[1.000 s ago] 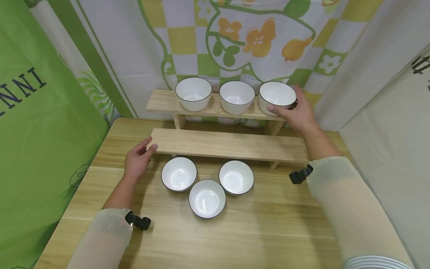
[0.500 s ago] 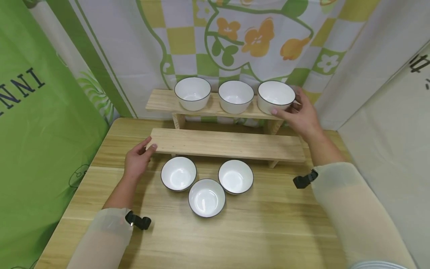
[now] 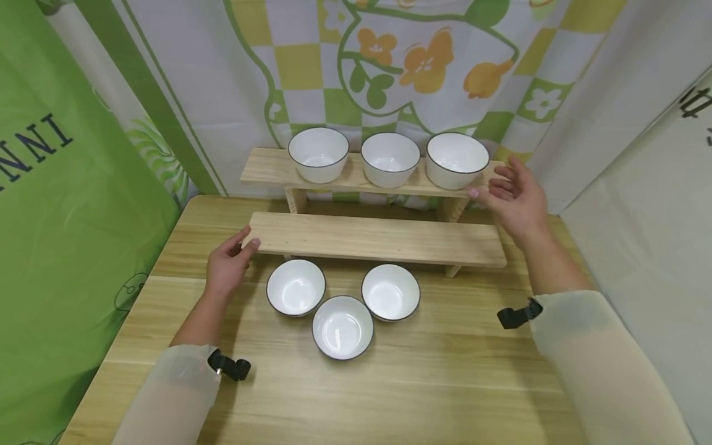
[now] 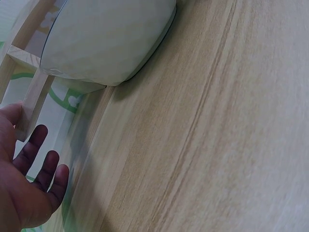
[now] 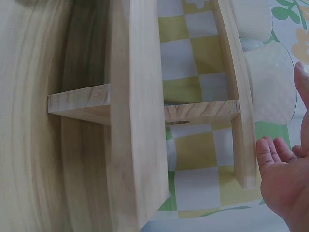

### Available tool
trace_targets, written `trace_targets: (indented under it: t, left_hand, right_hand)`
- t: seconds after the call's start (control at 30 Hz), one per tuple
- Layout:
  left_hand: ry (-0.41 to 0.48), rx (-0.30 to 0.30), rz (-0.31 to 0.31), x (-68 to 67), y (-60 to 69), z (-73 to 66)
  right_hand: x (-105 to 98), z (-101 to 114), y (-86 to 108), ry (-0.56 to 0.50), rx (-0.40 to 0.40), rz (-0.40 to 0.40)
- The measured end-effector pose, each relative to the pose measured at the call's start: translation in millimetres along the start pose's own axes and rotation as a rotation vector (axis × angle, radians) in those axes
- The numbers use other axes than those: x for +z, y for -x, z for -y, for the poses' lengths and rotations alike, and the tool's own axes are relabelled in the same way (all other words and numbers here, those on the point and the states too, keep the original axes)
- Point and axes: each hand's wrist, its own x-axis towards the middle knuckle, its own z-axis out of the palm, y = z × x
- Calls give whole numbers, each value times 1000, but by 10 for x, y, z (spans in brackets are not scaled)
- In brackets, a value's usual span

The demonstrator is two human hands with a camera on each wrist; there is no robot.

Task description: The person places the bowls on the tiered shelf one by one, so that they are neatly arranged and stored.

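Note:
My left hand (image 3: 227, 262) grips the left end of the lower board of a two-step wooden shelf (image 3: 378, 238), thumb on top near the front corner. Its other fingers show loosely bent below the board in the left wrist view. My right hand (image 3: 520, 201) is apart from the right-hand white bowl (image 3: 453, 176), fingers relaxed, beside the right end of the upper board (image 5: 244, 145). That bowl stands upright in a row with a middle bowl (image 3: 389, 176) and a left bowl (image 3: 319, 172), all white with dark rims.
Three more white bowls stand on the wooden table (image 3: 445, 395) before the shelf: a left one (image 3: 296, 289), a right one (image 3: 391, 293) and a front one (image 3: 342, 329). A patterned curtain (image 3: 300, 68) hangs behind, and a green cloth (image 3: 83, 235) at left.
My right hand has let go of the right-hand bowl and drawn back to the right. The bowl stays on the upper board. My left hand has not moved.

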Motion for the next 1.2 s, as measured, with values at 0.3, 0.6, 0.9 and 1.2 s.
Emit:
trace_targets:
  t: [0.3, 0.6, 0.9, 1.2]
  left_hand:
    - [-4, -26, 1, 8, 12, -26]
    - [-1, -16, 11, 0, 21, -29]
    - [-6, -24, 14, 2, 25, -28]
    - [12, -22, 15, 6, 44, -49]
  right_hand:
    - [-44, -214, 117, 28, -22, -58]
    - [-36, -476, 230, 95, -44, -59]
    - [-77, -735, 313, 189, 30, 27]
    - [-92, -982, 353, 227, -57, 21]
